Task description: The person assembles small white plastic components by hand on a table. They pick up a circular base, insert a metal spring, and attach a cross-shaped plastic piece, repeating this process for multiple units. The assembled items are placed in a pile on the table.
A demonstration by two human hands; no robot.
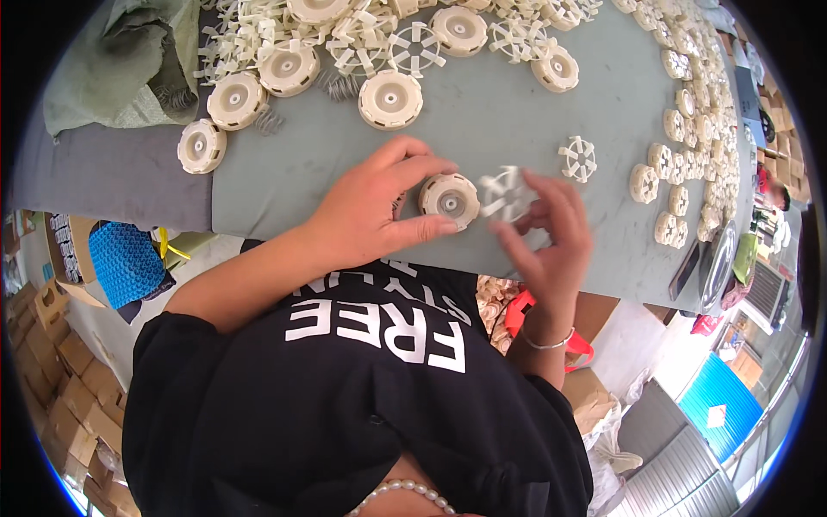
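Here, near the middle of the view, the left hand (pixel 370 202)'s grip is closed on the disc (pixel 450 202), thumb at its six o'clock, fingers at its twelve. At three o'clock, just beside it, the right hand (pixel 551 228) holds the blurred ring (pixel 504 196) in its grip. Whether the disc touches the desk (pixel 301 185), I cannot tell. From the disc, a loose ring (pixel 578 159) lies past two o'clock, a heap (pixel 345 43) at eleven, a phone (pixel 687 270) between three and four, and a cloth (pixel 121 73) near ten.
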